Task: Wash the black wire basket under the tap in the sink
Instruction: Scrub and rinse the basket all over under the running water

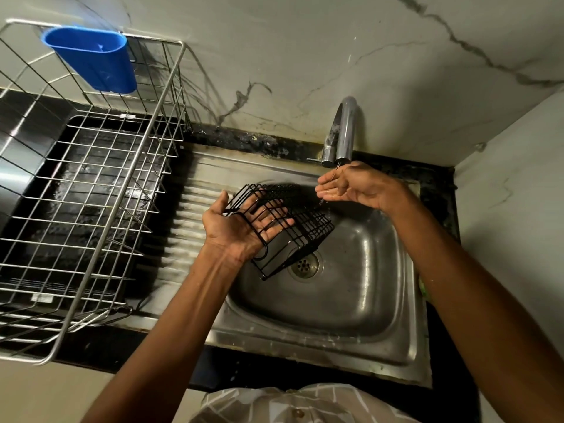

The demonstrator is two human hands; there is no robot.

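The left hand point(241, 227) lies palm up inside the basket point(280, 230), fingers straight and slightly spread, showing through the black wires; the basket rests on them, tilted, above the sink point(351, 306) bowl and near the drain point(304, 265). The thumb points up outside the basket's left edge, not curled round any wire that I can see. The right hand point(354, 186) is cupped palm up just below the tap point(343, 132) spout, fingers loosely bent together, holding nothing solid; a thin trickle of water runs onto it and drips off toward the basket. The two hands are apart.

The left palm is partly hidden by the basket's rim wire, and the basket's far side is blurred. The tap's handle is hard to make out. A wire rack point(91, 190) stands on the counter to the left, cut off at the frame edge, with a blue cup point(94, 59) hung on its back rim
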